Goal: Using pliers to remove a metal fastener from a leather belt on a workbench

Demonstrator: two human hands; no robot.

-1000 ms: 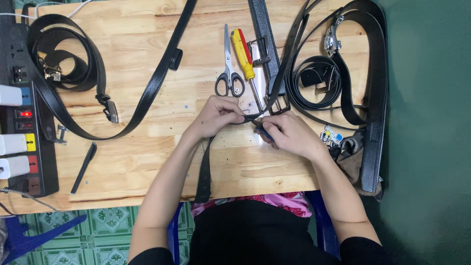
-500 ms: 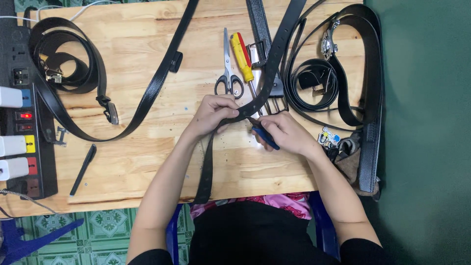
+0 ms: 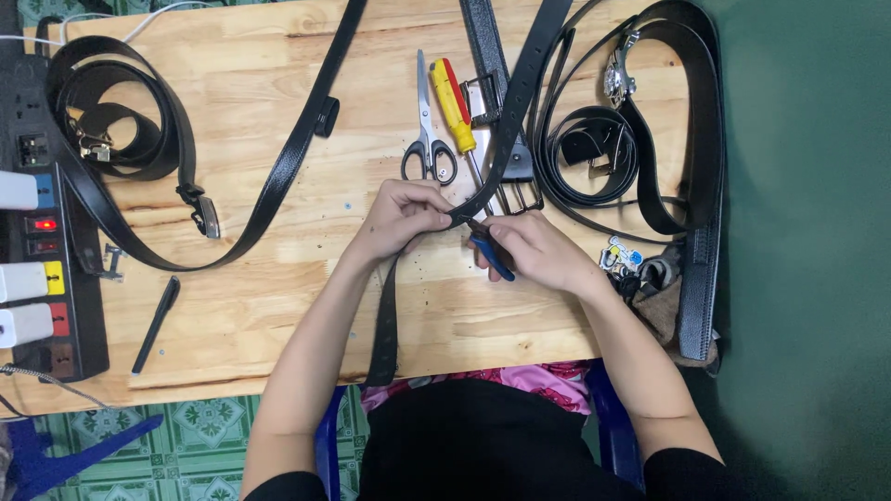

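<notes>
on the wooden table [image 3: 260, 278], left hand [image 3: 401, 215] pinches a black belt [image 3: 492, 162]; right hand [image 3: 534, 252] grips blue-handled pliers [image 3: 489, 255].

You have one pair of scissors [image 3: 427, 139] on the bench [image 3: 260, 306], and just right of it one yellow-and-red screwdriver [image 3: 453, 97]. One blue-handled tool [image 3: 492, 258] sits below the scissors. Far left of the scissors is one power strip [image 3: 37, 269]. Black belts [image 3: 278, 186] lie on both sides of the scissors; they overlap too much to count exactly.
</notes>
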